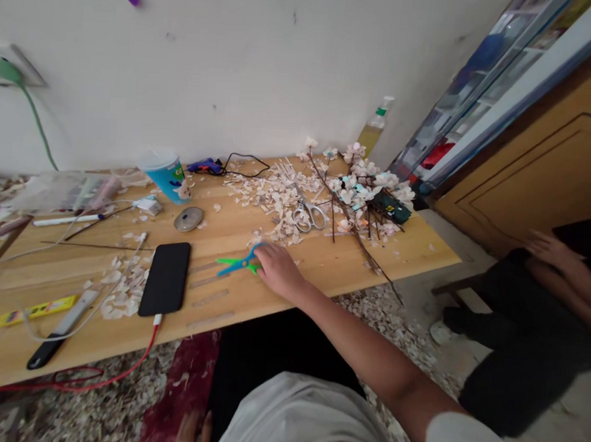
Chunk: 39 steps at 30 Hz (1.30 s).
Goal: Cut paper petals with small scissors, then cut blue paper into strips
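My right hand (278, 270) is closed around the handles of small blue and green plastic scissors (239, 264), low over the front part of the wooden table (264, 312). Their blades are parted and point left, above several translucent strips (211, 297) on the wood. Down at the bottom edge, my left hand (193, 436) shows only in part, its fingers stretched out and apart beside the dark red seat (180, 387). Just left of the strips lies a black phone (164, 280). Metal scissors (309, 216) rest among pale petal-like flakes (279, 203) beyond my right hand.
Branches with white blossoms (358, 185) cover the table's right end, before a bottle (372, 129). A blue cup (165, 175), a glue gun (205, 166), a round lid (188, 218) and a yellow packet (34, 310) lie leftward. A red cable (136, 365) hangs in front. Another person (524, 328) sits right.
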Each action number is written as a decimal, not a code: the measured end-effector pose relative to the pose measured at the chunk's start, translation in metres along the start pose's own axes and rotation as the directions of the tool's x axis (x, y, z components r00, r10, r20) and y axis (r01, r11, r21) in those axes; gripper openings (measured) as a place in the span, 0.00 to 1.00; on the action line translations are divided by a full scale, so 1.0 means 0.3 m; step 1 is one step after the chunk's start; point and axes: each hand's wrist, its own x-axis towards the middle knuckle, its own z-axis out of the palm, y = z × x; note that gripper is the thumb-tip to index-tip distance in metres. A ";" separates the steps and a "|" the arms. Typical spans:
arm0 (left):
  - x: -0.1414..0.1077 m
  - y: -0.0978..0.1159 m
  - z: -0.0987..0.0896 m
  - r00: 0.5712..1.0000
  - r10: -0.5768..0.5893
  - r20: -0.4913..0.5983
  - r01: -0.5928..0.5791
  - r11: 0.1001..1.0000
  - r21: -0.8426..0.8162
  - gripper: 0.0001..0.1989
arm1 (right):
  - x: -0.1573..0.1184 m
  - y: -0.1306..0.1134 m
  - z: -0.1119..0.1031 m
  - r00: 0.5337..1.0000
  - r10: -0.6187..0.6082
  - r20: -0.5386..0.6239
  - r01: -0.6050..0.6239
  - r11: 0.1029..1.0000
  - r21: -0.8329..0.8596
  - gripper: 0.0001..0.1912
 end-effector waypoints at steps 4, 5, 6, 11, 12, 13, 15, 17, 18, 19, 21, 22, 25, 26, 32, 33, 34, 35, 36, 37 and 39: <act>0.008 0.122 0.030 0.998 -0.020 0.056 0.024 0.997 -0.072 0.27 | 0.064 0.038 0.051 0.994 0.093 -0.058 -0.093 0.996 0.005 0.13; -0.001 0.158 0.026 0.994 0.039 0.105 -0.031 0.996 -0.078 0.26 | 0.063 0.043 0.055 0.994 0.093 -0.063 -0.092 0.996 0.016 0.13; -0.011 0.194 0.016 0.980 0.118 0.162 -0.108 0.992 -0.070 0.26 | 0.059 0.048 0.055 0.994 0.089 -0.071 -0.088 0.996 0.026 0.13; 0.010 0.328 -0.046 0.784 0.437 0.440 -0.494 0.869 0.016 0.24 | 0.053 0.110 0.016 0.969 0.142 -0.201 -0.123 0.987 0.104 0.13; 0.034 0.347 -0.051 0.739 0.473 0.480 -0.549 0.835 0.023 0.25 | 0.071 0.136 0.000 0.954 0.180 -0.240 -0.154 0.980 0.123 0.13; 0.060 0.364 -0.054 0.692 0.503 0.519 -0.599 0.800 0.024 0.25 | 0.098 0.165 -0.017 0.936 0.222 -0.272 -0.191 0.972 0.136 0.13; 0.116 0.393 -0.054 0.597 0.553 0.581 -0.683 0.730 0.007 0.25 | 0.180 0.236 -0.055 0.904 0.311 -0.295 -0.278 0.949 0.147 0.15; 0.159 0.414 -0.052 0.517 0.596 0.614 -0.737 0.675 -0.036 0.25 | 0.283 0.313 -0.089 0.932 0.326 -0.155 -0.320 0.945 0.062 0.17; 0.174 0.421 -0.051 0.492 0.615 0.616 -0.749 0.660 -0.061 0.25 | 0.334 0.349 -0.103 0.940 0.323 -0.115 -0.319 0.947 0.046 0.17; 0.182 0.424 -0.051 0.479 0.628 0.613 -0.753 0.653 -0.082 0.25 | 0.382 0.382 -0.113 0.943 0.320 -0.089 -0.318 0.947 0.036 0.18; 0.185 0.421 -0.050 0.489 0.641 0.591 -0.739 0.665 -0.109 0.24 | 0.460 0.433 -0.126 0.948 0.316 -0.031 -0.315 0.949 0.020 0.17; 0.183 0.415 -0.048 0.508 0.645 0.571 -0.728 0.676 -0.115 0.24 | 0.491 0.450 -0.129 0.949 0.316 -0.007 -0.316 0.949 0.015 0.17; 0.176 0.384 -0.033 0.572 0.669 0.474 -0.703 0.698 -0.137 0.22 | 0.567 0.479 -0.147 0.949 0.314 0.034 -0.315 0.949 0.014 0.12; 0.178 0.371 -0.027 0.587 0.679 0.441 -0.699 0.700 -0.146 0.22 | 0.592 0.484 -0.160 0.950 0.310 0.035 -0.311 0.950 0.022 0.12; 0.251 0.298 0.001 0.524 0.725 0.447 -0.733 0.652 -0.197 0.22 | 0.700 0.494 -0.339 0.962 0.268 0.043 -0.271 0.952 0.142 0.14; 0.266 0.286 0.006 0.513 0.733 0.447 -0.741 0.641 -0.201 0.22 | 0.700 0.495 -0.373 0.963 0.263 0.053 -0.268 0.948 0.170 0.15; 0.279 0.274 0.012 0.510 0.738 0.442 -0.745 0.636 -0.201 0.22 | 0.692 0.497 -0.403 0.964 0.259 0.065 -0.266 0.944 0.193 0.15; 0.291 0.261 0.020 0.509 0.744 0.433 -0.751 0.630 -0.199 0.22 | 0.679 0.500 -0.428 0.964 0.255 0.078 -0.266 0.941 0.211 0.15; 0.302 0.249 0.029 0.503 0.750 0.430 -0.758 0.622 -0.198 0.22 | 0.661 0.503 -0.447 0.963 0.253 0.090 -0.267 0.938 0.221 0.14; 0.312 0.238 0.039 0.497 0.754 0.429 -0.765 0.614 -0.193 0.22 | 0.640 0.507 -0.458 0.962 0.253 0.101 -0.269 0.936 0.225 0.14; 0.327 0.218 0.059 0.493 0.753 0.435 -0.776 0.607 -0.172 0.21 | 0.594 0.517 -0.459 0.958 0.257 0.126 -0.279 0.936 0.213 0.14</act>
